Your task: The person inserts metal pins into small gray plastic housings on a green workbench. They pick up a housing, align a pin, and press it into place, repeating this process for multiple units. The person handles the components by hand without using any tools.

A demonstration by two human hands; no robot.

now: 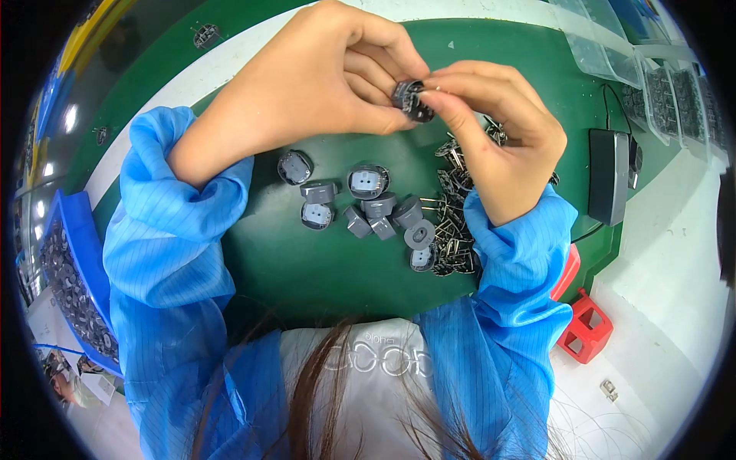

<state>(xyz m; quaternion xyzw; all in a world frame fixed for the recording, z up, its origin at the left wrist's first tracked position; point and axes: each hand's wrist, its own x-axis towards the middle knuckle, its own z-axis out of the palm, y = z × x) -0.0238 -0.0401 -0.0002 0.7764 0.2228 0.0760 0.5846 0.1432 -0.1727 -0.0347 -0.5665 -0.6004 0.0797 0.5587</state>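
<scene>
Between the thumb and fingers of my left hand (326, 80) is a small, round, dark plug part (412, 100), held tilted above the table. My right hand (502, 107) pinches at the same part's right side with thumb and forefinger. A small, light metal piece seems to show at those fingertips, too small to make out. Below my hands lie several grey round plug housings (368, 182), some with a pale inner face showing. A heap of metal-pronged dark parts (456, 249) lies beside them, partly hidden by my right hand and sleeve.
A blue bin (84, 253) of small dark parts stands at the left. Clear plastic bins (667, 100) hold more parts at the far right, near a black box (608, 176) with a cable. A red stool (586, 330) stands below the green table (268, 261). Loose parts (205, 35) lie beyond the white strip.
</scene>
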